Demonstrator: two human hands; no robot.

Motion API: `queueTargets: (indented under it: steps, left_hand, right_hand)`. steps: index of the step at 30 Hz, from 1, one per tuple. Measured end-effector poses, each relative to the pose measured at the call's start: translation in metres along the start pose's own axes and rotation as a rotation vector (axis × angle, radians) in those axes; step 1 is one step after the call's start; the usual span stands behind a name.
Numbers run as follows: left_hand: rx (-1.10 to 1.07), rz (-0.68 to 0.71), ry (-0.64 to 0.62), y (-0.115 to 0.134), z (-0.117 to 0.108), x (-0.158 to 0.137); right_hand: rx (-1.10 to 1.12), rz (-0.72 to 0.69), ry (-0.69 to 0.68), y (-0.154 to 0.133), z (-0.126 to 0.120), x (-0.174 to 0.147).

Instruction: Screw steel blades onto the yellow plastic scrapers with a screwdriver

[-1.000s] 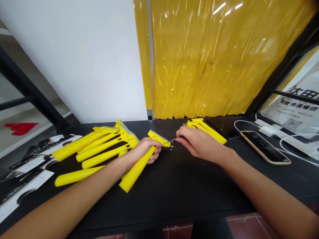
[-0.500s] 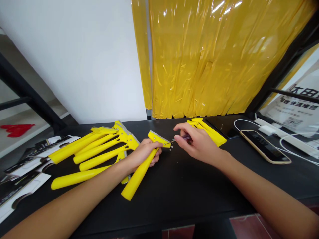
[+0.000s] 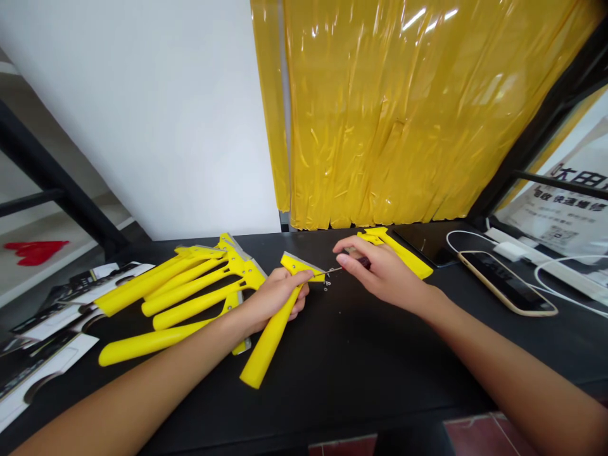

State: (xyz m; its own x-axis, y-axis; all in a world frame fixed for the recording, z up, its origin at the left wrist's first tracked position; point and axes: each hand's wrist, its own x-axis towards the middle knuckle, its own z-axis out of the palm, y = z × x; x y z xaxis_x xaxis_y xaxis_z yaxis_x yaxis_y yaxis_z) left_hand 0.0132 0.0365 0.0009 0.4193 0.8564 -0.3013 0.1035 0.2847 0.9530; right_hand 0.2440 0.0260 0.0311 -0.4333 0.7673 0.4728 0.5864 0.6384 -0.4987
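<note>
My left hand (image 3: 284, 294) is closed round the neck of a yellow scraper (image 3: 268, 345), whose head with a metal edge points away from me. In my right hand (image 3: 375, 269) is a screwdriver (image 3: 363, 261), its thin shaft reaching left to the scraper's head near my left thumb. Whether its tip sits in a screw I cannot tell. A few small screws or washers (image 3: 327, 283) lie on the black table by the head. Left of my left hand, several more yellow scrapers (image 3: 190, 294) lie fanned out and overlapping.
Black-and-white card packaging (image 3: 47, 354) lies at the table's left. More yellow scraper parts (image 3: 403, 253) lie behind my right hand, beside a dark tablet (image 3: 422, 244). At right are a phone (image 3: 506, 282) and a white power strip (image 3: 546, 259) with cables. A yellow plastic curtain (image 3: 380, 126) hangs behind.
The scraper's handle end has swung slightly to the right. My right hand and the screwdriver have turned a little; both hands keep their holds.
</note>
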Motion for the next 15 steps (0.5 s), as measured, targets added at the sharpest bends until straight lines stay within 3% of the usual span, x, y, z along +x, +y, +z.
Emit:
queueTargets:
  steps: [6,11,15]
  left_hand:
    - [0.020,-0.040,0.038,0.0043,0.0036,-0.0026]
    - [0.031,-0.024,0.021,0.0035,0.0027,-0.0025]
    - [0.022,-0.036,0.028,0.0038,0.0035,-0.0028]
  right_hand:
    - [-0.005,-0.086,-0.003,-0.0006,-0.0010,-0.0001]
    - [-0.013,-0.029,-0.013,0.0011,-0.0006,-0.0002]
    - [0.009,-0.072,-0.009,0.0013,-0.0015,-0.0001]
